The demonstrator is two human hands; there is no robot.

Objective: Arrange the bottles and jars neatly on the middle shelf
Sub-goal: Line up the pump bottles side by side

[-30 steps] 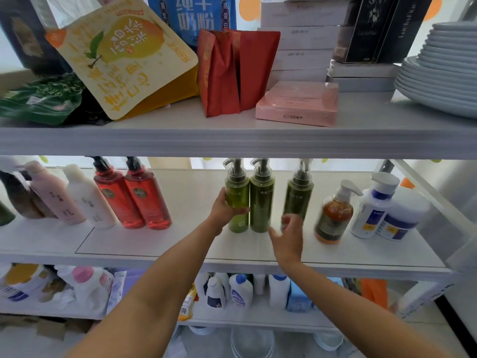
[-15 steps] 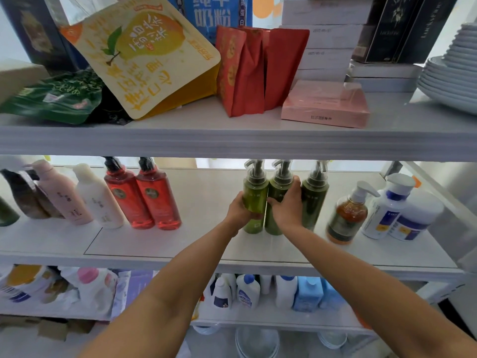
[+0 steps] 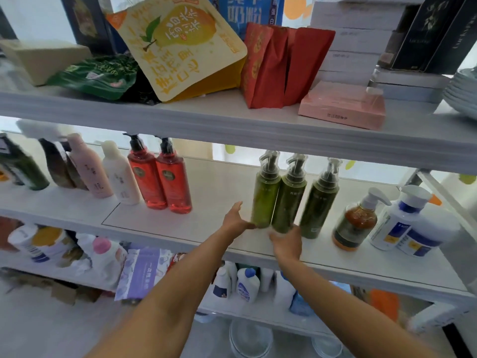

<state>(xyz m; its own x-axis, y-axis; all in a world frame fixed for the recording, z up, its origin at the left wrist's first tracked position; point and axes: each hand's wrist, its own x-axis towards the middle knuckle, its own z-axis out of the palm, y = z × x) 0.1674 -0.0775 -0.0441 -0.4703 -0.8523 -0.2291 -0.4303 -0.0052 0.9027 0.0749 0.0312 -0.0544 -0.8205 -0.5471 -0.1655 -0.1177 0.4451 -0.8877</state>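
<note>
Centrally in the head view, the left green bottle (image 3: 264, 197) and the middle green bottle (image 3: 287, 205) are seen upright on the middle shelf (image 3: 206, 228), pressed side by side. The right green bottle (image 3: 318, 205) is set just beside them, with a slim gap. The left hand (image 3: 237, 219) is laid against the base of the left green bottle, fingers stretched to it and thumb lifted clear. The right hand (image 3: 286, 242) is held at the foot of the middle green bottle. It is blurred, so whether anything is gripped cannot be told. Further left, 2 red bottles (image 3: 147, 182) are stood touching, with a white bottle (image 3: 120, 179) and a pink bottle (image 3: 87, 171) beyond. To the right, an amber pump bottle (image 3: 355, 223) and a white-and-blue pump bottle (image 3: 397, 218) are placed near the shelf end.
</note>
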